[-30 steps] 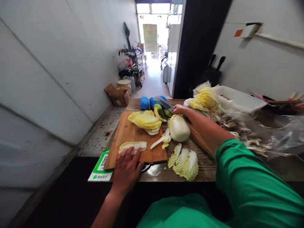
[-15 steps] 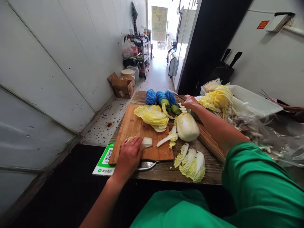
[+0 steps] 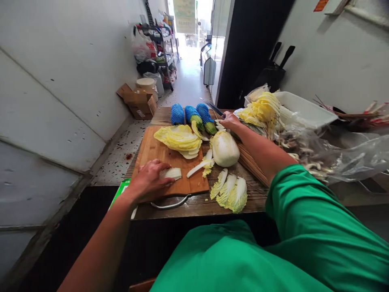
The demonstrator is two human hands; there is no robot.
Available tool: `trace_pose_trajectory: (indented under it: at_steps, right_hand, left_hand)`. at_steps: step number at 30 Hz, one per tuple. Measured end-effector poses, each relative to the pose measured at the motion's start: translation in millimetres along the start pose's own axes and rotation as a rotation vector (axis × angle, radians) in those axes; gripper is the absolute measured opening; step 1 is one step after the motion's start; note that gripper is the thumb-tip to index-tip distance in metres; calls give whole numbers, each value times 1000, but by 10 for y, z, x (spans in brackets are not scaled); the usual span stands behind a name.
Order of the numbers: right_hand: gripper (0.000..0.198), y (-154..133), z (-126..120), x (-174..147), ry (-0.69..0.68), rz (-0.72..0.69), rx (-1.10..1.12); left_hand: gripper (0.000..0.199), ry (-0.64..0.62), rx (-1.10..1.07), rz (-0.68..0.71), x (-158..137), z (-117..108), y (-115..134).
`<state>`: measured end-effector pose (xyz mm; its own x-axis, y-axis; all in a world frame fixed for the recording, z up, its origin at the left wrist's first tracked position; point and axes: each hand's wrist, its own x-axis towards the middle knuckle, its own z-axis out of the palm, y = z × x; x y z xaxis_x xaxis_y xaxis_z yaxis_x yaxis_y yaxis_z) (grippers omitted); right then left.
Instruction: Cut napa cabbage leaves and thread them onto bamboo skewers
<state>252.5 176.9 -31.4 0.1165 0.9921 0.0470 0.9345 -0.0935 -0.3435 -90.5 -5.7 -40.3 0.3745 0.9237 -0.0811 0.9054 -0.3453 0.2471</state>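
On the wooden cutting board (image 3: 148,152), my left hand (image 3: 150,178) holds a cut piece of napa cabbage leaf (image 3: 174,173) between thumb and fingers. My right hand (image 3: 230,121) reaches out past the cabbage head and is closed round a knife (image 3: 214,108), its blade pointing away to the left. A pile of yellow cabbage leaves (image 3: 179,138) lies at the board's far side. The pale cabbage head (image 3: 225,149) sits right of the board, near a loose leaf strip (image 3: 197,167). Several trimmed leaves (image 3: 230,190) lie closer to me.
Vegetables in blue foam nets (image 3: 191,113) line the table's far edge. Wooden skewers (image 3: 252,164) lie under my right forearm. To the right are skewered yellow leaves (image 3: 266,107), a white tray (image 3: 306,109) and a plastic bag with mushrooms (image 3: 316,148). A metal handle (image 3: 172,204) protrudes below the board.
My right hand has lifted the knife, whose blade now shows clearly. My left hand has gone from lying over the cabbage piece to holding its end. The whole view has shifted.
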Motion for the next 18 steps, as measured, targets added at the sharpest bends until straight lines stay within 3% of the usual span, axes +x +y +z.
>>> trace_pose_trajectory:
  at_steps: [4, 9, 11, 15, 16, 18]
  right_hand:
    - [29, -11, -25, 11, 2, 32, 10]
    - [28, -54, -165, -127, 126, 37, 36]
    - [28, -91, -281, -204, 189, -1, 51]
    - [31, -248, -579, -419, 292, -127, 76]
    - [32, -303, -654, -504, 303, -164, 82]
    - [35, -414, -794, -723, 301, -240, 91]
  left_hand:
    - [46, 0, -133, -81, 2, -34, 7]
    - [52, 26, -318, -211, -91, -125, 57]
    - [56, -44, -383, -153, -90, -139, 69]
    - [52, -321, -426, 64, -11, -141, 138]
    - [52, -329, -389, 90, 5, -139, 162]
    - [53, -217, -267, 96, 2, -134, 193]
